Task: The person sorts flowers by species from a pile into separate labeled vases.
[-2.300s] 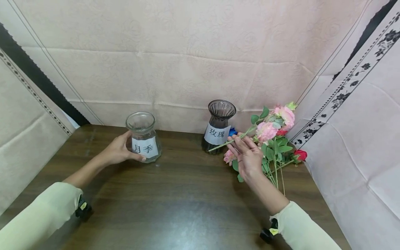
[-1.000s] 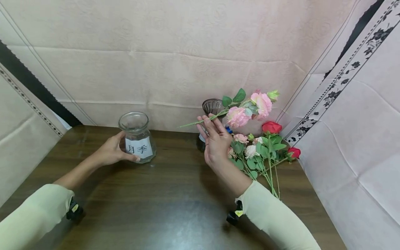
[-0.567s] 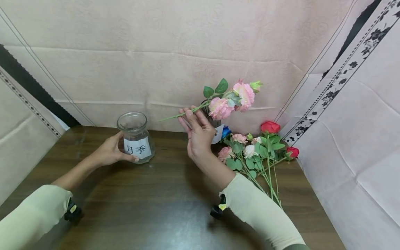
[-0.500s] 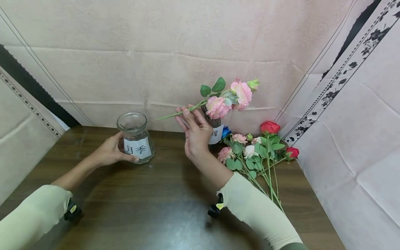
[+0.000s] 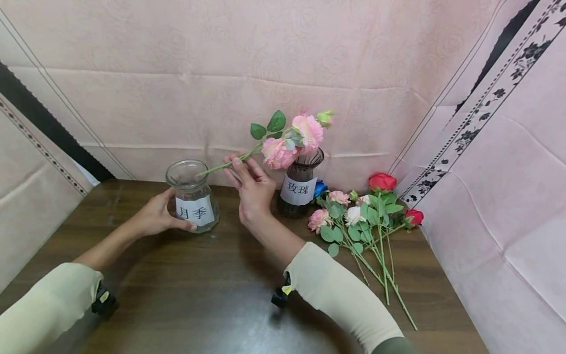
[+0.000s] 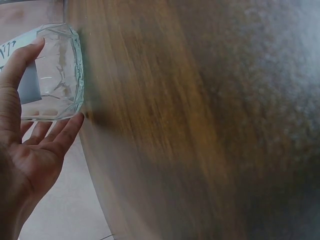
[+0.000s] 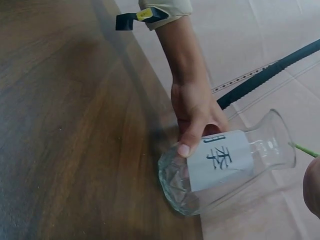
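Note:
My left hand (image 5: 155,215) grips a clear glass vase (image 5: 213,209) from the left side, thumb over its white paper label and fingers behind. It stands upright on the table. In the left wrist view the vase (image 6: 60,75) sits between thumb and fingers. My right hand (image 5: 256,192) pinches the green stem of a pink flower spray (image 5: 278,153), held slanting with its blooms up to the right. The stem's lower end is at the clear vase's mouth; in the right wrist view the stem (image 7: 304,150) overlaps the rim. Whether it is inside, I cannot tell.
A dark glass vase (image 5: 295,209) with a white label stands behind my right hand, partly behind the pink blooms. To its right lie several flowers: a blue bloom (image 5: 320,188), pink and white ones (image 5: 353,215), and red roses (image 5: 382,181). Fabric walls (image 5: 247,54) enclose the wooden table (image 5: 212,290).
My right hand has lifted the pink flower spray away from the other flowers and carried it leftward past the dark vase to the clear vase. My left hand keeps its grip on the vase.

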A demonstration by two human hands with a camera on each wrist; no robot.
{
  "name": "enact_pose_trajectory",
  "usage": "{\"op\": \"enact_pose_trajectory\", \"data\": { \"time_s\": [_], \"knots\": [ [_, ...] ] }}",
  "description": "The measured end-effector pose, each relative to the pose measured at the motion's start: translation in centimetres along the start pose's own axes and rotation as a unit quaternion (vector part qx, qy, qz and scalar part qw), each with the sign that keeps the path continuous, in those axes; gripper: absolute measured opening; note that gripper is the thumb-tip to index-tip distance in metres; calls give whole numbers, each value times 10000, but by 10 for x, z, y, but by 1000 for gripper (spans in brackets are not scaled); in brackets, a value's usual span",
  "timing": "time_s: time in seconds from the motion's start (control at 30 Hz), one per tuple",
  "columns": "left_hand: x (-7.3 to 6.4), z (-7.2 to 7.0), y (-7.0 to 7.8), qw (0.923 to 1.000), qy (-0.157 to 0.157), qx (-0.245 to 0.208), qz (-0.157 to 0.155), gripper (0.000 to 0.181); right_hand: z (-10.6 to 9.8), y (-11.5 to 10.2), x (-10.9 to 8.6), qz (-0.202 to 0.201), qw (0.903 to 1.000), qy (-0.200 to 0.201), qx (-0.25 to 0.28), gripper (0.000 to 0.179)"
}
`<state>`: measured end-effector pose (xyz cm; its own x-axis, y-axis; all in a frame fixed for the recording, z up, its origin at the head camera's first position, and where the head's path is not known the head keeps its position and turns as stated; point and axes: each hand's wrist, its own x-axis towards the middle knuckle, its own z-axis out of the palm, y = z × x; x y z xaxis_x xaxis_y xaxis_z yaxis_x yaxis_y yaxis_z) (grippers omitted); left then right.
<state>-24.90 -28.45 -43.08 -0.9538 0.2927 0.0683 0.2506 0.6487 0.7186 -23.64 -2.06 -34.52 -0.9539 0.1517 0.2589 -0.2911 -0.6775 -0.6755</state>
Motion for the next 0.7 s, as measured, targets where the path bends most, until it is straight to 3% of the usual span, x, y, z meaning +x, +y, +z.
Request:
{"op": "enact_pose_trajectory", "data": {
  "time_s": [0.17,0.33,0.53,0.7],
  "knots": [
    [0,1,0,10000,35,25,16,112,2,12,-4,117,9997,31,-224,26],
    [0,0,1,10000,41,35,-60,114,4,24,-6,-48,9973,45,-728,24],
    [-1,1,2,9999,6,-14,-112,116,5,36,-6,-419,9811,67,-1886,25],
    [-1,0,3,10000,13,-53,-78,115,4,42,-6,-390,9717,-147,-2325,28]
  ]
}}
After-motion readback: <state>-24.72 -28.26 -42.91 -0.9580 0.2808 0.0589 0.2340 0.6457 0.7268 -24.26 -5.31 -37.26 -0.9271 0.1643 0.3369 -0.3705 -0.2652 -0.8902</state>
